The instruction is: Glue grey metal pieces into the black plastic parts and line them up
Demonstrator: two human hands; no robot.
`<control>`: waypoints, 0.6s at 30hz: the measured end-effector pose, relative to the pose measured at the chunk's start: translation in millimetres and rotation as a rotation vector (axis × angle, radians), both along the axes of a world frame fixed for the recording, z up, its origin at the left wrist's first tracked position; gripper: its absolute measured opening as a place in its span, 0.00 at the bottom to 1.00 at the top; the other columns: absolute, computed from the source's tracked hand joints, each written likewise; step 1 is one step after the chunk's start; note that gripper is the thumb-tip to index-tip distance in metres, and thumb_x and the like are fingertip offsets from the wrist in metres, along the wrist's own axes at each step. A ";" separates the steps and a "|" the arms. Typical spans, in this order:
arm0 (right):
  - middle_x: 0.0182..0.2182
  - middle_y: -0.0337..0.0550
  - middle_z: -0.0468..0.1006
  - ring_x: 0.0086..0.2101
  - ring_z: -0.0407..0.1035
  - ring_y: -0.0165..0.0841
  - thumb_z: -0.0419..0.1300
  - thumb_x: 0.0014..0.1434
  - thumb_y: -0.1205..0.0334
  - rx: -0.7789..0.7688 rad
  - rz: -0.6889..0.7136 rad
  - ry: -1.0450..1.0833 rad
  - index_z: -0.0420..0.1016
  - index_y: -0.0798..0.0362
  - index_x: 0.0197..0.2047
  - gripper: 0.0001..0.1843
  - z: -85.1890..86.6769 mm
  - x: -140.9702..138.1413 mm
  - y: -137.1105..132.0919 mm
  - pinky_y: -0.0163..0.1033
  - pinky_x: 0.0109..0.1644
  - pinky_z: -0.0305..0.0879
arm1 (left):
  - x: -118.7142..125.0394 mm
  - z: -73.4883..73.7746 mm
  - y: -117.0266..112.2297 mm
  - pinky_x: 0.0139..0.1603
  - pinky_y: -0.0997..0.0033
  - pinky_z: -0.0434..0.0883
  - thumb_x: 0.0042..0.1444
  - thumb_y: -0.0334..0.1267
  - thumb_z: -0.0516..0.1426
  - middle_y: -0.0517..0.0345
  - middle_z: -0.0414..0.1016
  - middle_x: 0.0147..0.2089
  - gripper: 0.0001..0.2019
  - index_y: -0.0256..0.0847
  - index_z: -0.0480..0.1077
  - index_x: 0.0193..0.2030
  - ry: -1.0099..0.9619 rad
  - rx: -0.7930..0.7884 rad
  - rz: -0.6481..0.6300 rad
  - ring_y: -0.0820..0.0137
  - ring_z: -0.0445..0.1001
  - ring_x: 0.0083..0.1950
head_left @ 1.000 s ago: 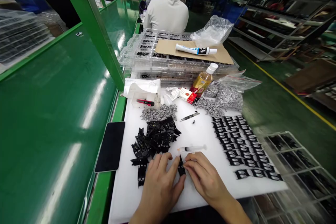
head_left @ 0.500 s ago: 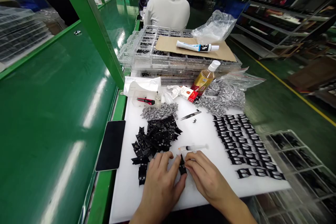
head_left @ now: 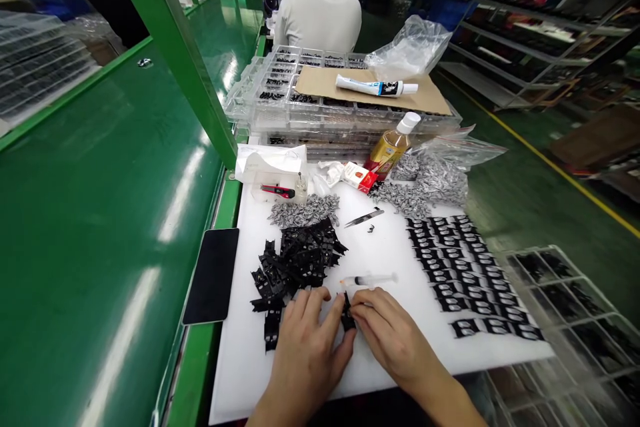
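Between thumb and forefinger, my left hand (head_left: 311,340) grips a small black plastic part (head_left: 347,315) on the white board (head_left: 380,250). My right hand (head_left: 387,330) is closed, its fingertips pinched at the right side of that part; whatever they hold is hidden. Just beyond the fingers lies a syringe (head_left: 371,279) with an orange tip. A heap of black plastic parts (head_left: 300,257) spreads left of and behind my left hand. Rows of black parts with grey pieces in them (head_left: 465,273) cover the board's right side. Tweezers (head_left: 364,217) lie farther back.
Grey small pieces (head_left: 305,211) are heaped at the back, near a drink bottle (head_left: 393,147), a red-and-white box (head_left: 359,177) and a red cutter (head_left: 279,191). A dark tablet (head_left: 211,277) lies at left. Stacked clear trays (head_left: 280,121) bear cardboard and a tube (head_left: 375,87). A person (head_left: 320,17) sits beyond.
Both hands stay almost still around the black part, with only a slight shift of the right fingertips. The whole view has moved a little.
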State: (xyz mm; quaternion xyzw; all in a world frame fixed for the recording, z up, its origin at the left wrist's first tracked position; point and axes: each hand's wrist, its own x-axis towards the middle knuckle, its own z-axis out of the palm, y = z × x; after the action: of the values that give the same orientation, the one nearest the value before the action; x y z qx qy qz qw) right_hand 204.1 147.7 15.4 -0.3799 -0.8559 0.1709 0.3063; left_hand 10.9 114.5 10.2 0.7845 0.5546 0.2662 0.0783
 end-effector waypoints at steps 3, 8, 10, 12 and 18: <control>0.43 0.49 0.80 0.42 0.75 0.40 0.57 0.70 0.78 0.007 0.020 0.023 0.76 0.52 0.51 0.14 -0.6 2.7 1.5 0.47 0.44 0.78 | -0.1 0.3 0.2 0.44 0.57 0.71 0.67 0.40 0.61 0.45 0.74 0.53 0.20 0.41 0.72 0.65 0.003 0.001 -0.004 0.56 0.73 0.49; 0.42 0.51 0.80 0.42 0.75 0.40 0.59 0.68 0.80 0.007 0.024 0.063 0.76 0.53 0.52 0.15 -4.1 3.2 0.3 0.47 0.43 0.79 | 0.3 0.1 0.5 0.44 0.56 0.71 0.68 0.40 0.60 0.45 0.74 0.53 0.20 0.41 0.72 0.65 0.001 0.001 -0.004 0.56 0.72 0.48; 0.43 0.51 0.80 0.44 0.76 0.40 0.60 0.68 0.80 0.018 0.014 0.082 0.75 0.52 0.53 0.16 -6.2 4.2 -3.3 0.47 0.45 0.80 | 0.3 0.1 0.5 0.44 0.56 0.70 0.67 0.39 0.60 0.46 0.74 0.53 0.20 0.41 0.72 0.65 0.000 0.002 -0.004 0.56 0.72 0.48; 0.45 0.51 0.80 0.45 0.76 0.40 0.60 0.68 0.80 0.042 -0.023 0.110 0.75 0.52 0.55 0.18 -7.6 8.7 -6.6 0.46 0.47 0.81 | 0.1 -0.2 0.5 0.45 0.56 0.71 0.67 0.39 0.61 0.46 0.74 0.53 0.21 0.41 0.71 0.65 0.000 0.004 -0.004 0.56 0.72 0.48; 0.46 0.51 0.75 0.42 0.75 0.42 0.62 0.68 0.70 0.139 -0.349 0.180 0.78 0.48 0.52 0.12 -2.6 41.7 31.1 0.49 0.42 0.78 | -1.0 -2.6 0.6 0.47 0.53 0.71 0.66 0.39 0.62 0.45 0.74 0.54 0.22 0.41 0.72 0.65 -0.003 0.013 -0.002 0.54 0.72 0.50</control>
State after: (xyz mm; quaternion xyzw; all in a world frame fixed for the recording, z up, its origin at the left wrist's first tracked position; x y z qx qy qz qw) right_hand 245.8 178.8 12.8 -0.4836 -0.7560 0.0890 0.4321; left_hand 9.9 115.1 7.6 0.7852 0.5520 0.2708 0.0744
